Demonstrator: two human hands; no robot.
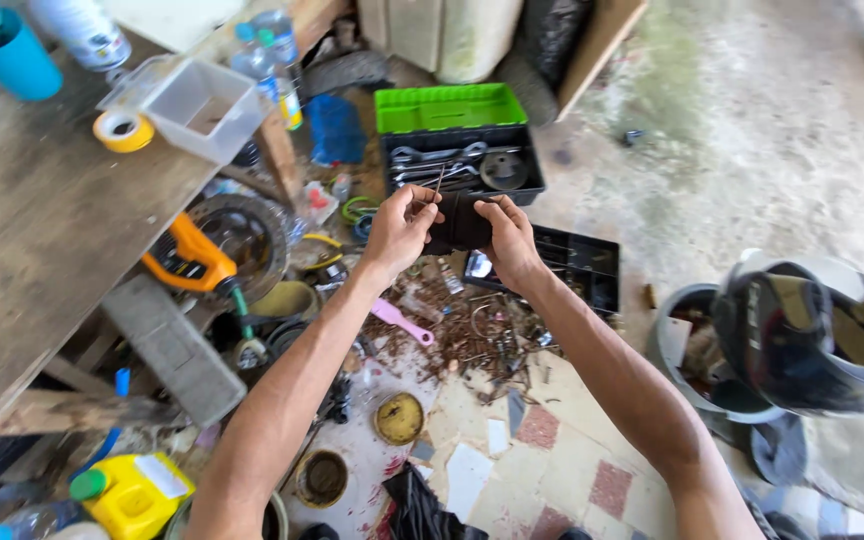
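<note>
Both forearms reach out from the near edge, meeting above a floor strewn with scrap metal. Left hand [399,228] pinches a thin metal rod [439,181] between thumb and fingertips, its tip pointing up; right hand [508,238] grips a small black pouch [457,222], which both hands hold between them. Beyond, the black toolbox [462,160] with its green lid stands open, wrenches inside. By this look the rod is mid-handling at the pouch, neither stowed nor laid down. A wooden counter [32,240] lies left, a helmet [812,335] right.
</note>
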